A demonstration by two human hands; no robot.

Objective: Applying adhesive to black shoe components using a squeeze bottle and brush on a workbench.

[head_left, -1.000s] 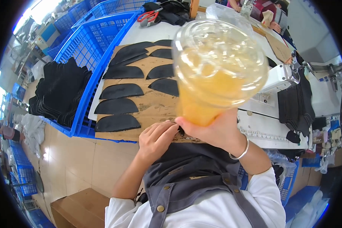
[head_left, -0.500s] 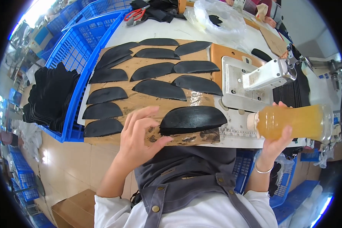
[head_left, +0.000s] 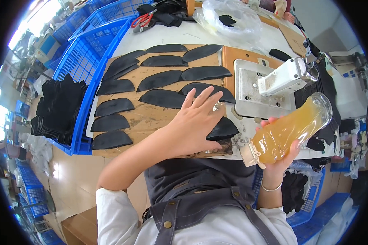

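My right hand (head_left: 280,157) is wrapped round a glass bottle (head_left: 288,128) of yellow liquid. The bottle is tilted, its cloth-covered mouth (head_left: 249,154) pointing down and left over the table's front edge. With fingers spread, my left hand (head_left: 198,122) hovers over or rests on a black half-moon piece (head_left: 224,128) at the front of the brown board (head_left: 151,117); most of that piece is hidden beneath it, and whether they touch I cannot tell. Several more black curved pieces (head_left: 112,122) lie in rows on the board, glossy on top.
A metal machine arm on a base plate (head_left: 249,98) stands right of the board. At the left, a blue crate (head_left: 79,102) sits beside stacked black pieces (head_left: 57,108). Red-handled scissors (head_left: 144,19) and a clear plastic bag (head_left: 229,30) lie at the back. Another person's hand (head_left: 289,17) shows far right.
My left hand has moved right, from beside the front black piece to above it. The bottle has come left and tipped its mouth downward in my right hand.
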